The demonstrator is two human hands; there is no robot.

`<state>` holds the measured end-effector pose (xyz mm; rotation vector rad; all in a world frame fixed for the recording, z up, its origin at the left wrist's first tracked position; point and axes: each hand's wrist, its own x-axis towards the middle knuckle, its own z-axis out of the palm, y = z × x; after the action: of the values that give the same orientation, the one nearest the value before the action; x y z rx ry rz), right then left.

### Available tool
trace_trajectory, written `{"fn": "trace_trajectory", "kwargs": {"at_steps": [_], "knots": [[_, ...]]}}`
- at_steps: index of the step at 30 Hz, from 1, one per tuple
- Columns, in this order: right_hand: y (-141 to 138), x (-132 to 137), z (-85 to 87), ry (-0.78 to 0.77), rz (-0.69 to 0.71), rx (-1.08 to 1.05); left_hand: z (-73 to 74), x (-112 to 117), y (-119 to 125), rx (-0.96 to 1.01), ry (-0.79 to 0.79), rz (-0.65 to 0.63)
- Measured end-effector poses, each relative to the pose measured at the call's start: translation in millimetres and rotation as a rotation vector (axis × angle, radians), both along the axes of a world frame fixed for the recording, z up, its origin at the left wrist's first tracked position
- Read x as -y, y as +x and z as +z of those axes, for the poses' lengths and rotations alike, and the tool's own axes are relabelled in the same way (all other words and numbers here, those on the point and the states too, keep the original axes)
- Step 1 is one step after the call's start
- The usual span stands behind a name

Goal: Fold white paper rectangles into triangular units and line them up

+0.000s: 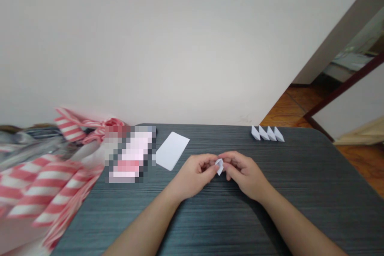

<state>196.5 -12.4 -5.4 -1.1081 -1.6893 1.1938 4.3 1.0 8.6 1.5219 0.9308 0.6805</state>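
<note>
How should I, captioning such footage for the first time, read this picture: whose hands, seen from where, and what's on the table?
There is no machine: these are a person's bare hands. The one picture comes from a camera on their head, looking forward and down, so the arms enter from the bottom.

The left hand and right hand meet above the dark table, holding a small folded white piece in their fingers. Flat white paper lies to the left, beside a pixelated item I can't identify. Near the far edge, on the right, is a row of four folded white pieces.
</note>
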Motion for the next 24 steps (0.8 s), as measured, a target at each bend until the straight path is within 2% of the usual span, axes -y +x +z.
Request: {"fn": "trace_trajectory", "kwargs": {"at_steps": [4,9,19,24], "knots": [[2.0,-0.8,5.3,0.124,0.010,0.113,-1.1,-0.2,0.1,0.024,-0.028,0.016],[4.5,-2.4,6.3,0.207,0.010,0.140,-4.3,-0.2,1.5,0.085,-0.060,0.063],[3.1,-2.9,7.1,0.229,0.024,0.092,-2.6,-0.7,1.2,0.120,-0.108,0.086],[1.1,-0.8,3.4,0.114,-0.011,0.064,-2.8,-2.0,2.5,0.108,-0.120,0.103]]}}
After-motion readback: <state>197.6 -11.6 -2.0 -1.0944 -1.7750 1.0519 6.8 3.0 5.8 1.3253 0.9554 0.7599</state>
